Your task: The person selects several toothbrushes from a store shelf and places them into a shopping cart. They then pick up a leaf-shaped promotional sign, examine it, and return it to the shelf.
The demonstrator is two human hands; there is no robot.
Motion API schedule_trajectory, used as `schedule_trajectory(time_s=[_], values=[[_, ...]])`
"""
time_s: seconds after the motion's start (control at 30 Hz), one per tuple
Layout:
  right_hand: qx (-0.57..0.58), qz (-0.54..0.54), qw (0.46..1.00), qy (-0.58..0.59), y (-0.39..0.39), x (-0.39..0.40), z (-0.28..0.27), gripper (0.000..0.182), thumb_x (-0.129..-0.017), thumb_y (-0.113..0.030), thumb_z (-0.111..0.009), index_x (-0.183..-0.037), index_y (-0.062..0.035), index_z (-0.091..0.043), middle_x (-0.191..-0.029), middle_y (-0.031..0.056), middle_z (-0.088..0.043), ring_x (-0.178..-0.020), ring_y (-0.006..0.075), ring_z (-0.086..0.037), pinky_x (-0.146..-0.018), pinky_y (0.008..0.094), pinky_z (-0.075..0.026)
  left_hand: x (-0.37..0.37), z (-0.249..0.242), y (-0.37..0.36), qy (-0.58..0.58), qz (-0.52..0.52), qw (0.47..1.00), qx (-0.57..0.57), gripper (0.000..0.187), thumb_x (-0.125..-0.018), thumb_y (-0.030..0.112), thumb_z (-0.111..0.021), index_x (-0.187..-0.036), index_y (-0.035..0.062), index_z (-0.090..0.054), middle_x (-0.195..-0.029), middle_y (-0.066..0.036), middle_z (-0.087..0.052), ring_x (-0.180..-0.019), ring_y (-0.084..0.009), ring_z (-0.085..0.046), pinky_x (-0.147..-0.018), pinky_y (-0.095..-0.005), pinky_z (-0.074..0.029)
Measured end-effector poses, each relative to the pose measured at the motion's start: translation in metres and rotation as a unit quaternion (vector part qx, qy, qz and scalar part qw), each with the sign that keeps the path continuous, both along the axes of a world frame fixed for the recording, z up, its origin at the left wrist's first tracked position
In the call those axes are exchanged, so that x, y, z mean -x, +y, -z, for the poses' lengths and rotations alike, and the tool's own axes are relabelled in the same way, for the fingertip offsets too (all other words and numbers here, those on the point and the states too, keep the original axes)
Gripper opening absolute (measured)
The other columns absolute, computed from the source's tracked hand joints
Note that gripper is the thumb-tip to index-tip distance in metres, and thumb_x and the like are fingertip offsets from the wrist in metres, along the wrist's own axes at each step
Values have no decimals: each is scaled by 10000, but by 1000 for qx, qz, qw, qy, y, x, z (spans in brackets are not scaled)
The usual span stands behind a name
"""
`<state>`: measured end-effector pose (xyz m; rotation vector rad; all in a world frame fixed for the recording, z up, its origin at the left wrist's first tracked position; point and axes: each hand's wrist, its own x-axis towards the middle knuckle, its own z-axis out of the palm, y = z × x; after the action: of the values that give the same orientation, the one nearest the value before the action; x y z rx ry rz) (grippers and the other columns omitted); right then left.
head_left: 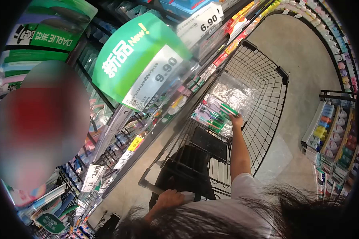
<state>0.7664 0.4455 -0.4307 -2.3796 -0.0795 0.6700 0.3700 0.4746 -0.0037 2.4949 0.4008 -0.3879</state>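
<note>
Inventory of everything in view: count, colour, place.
Packs: several, mostly green, in cart
Plastic: uncountable, clear, in cart
Cart: one, black, centre
Dark item: unclear count, black, by handle
Sign: one, green, upper centre-left
Price tags: several, white, one yellow, left shelving
Goods: many, mixed colours, both sides
Floor: one, grey, beyond cart
Blur: one, grey-red, left
Hair: dark, bottom
Left hand: one, on handle
Right hand: one, holding pack

The promotional sign (pixel 147 32) was bright green with white characters, the price tag (pixel 136 143) along the shelf's (pixel 150 133) front edge yellow, the cart (pixel 285 75) a black wire grid, the packages (pixel 215 117) near its shelf-side edge green, white and pink.
</note>
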Motion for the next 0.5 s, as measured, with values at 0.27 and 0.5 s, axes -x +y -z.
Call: schedule_trajectory(time_s=[0.27,0.5], values=[[12,-167,963,211,-66,55,-20,472,-587,-40,-697,-1023,-9,-518,-742,132,-597,-628,221,-586,-516,358,-473,6,8,-3,-52,-5,998,19,59,-652,184,-546,-627,143,-513,-611,3,-499,-611,-160,-529,-533,-297,-406],[57,-244,967,51,-91,123,-144,236,-661,-225,-666,-778,-23,-633,-711,141,-629,-666,240,-613,-611,339,-469,-7,-23,6,84,9,994,74,104,-634,208,-599,-630,111,-636,-610,-75,-607,-635,-239,-607,-563,-366,-458]])
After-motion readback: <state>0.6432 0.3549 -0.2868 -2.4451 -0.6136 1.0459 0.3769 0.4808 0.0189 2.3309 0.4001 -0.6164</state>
